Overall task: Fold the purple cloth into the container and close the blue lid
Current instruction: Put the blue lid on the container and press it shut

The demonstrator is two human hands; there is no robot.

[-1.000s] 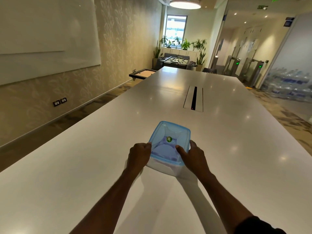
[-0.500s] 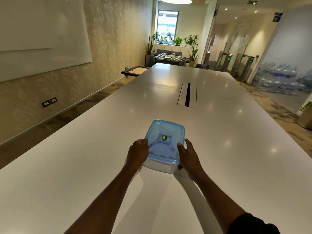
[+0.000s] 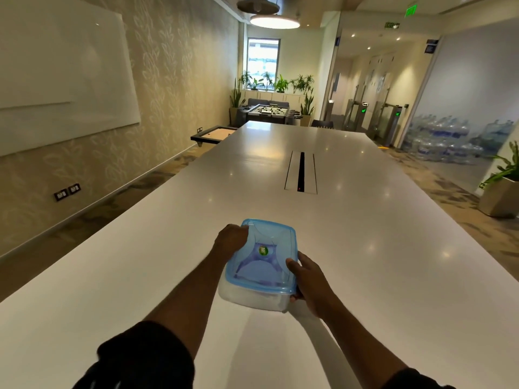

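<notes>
A clear plastic container [image 3: 252,297] stands on the white table with its translucent blue lid [image 3: 264,256] on top. Something purple, the cloth [image 3: 259,272], shows dimly through the lid. A green round sticker sits at the lid's middle. My left hand [image 3: 230,238] is closed over the lid's far left corner. My right hand [image 3: 307,282] grips the near right corner of the lid and container, thumb on top of the rim. Both forearms reach in from the bottom edge.
The long white table [image 3: 365,248] runs away from me, with a cable slot [image 3: 301,172] set into its middle. The table's left edge drops to carpeted floor along the papered wall. A planter [image 3: 502,192] stands at the right.
My left hand moved from the lid's near left side up to its far left corner. My right hand slid down onto the near right corner. The container turned slightly.
</notes>
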